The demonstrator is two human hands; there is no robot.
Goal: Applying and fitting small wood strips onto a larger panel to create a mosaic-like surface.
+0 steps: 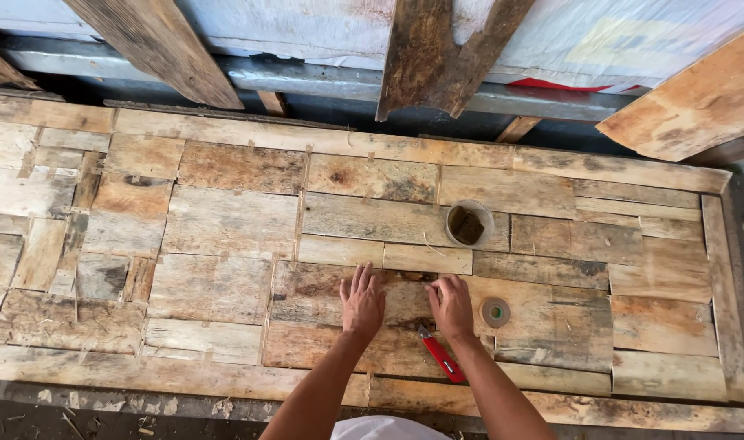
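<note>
I am looking down at a big panel made of many rough wooden pieces fitted side by side, and both my hands are lying on it near the lower middle. My left hand is resting flat with the fingers spread, palm down on a brown board. My right hand is sitting just beside it on the same board, the fingers curled more and the fingertips pressing near a dark gap at the board's upper edge; I cannot tell whether they are pinching anything there. Neither hand is gripping a tool. A red-handled cutter is lying on the wood just under my right wrist, partly hidden by my forearm. A small roll of tape is lying flat just to the right of my right hand. Farther up, a round plastic cup with something dark inside is standing on the panel. Old planks are leaning against the wall behind the panel.
</note>
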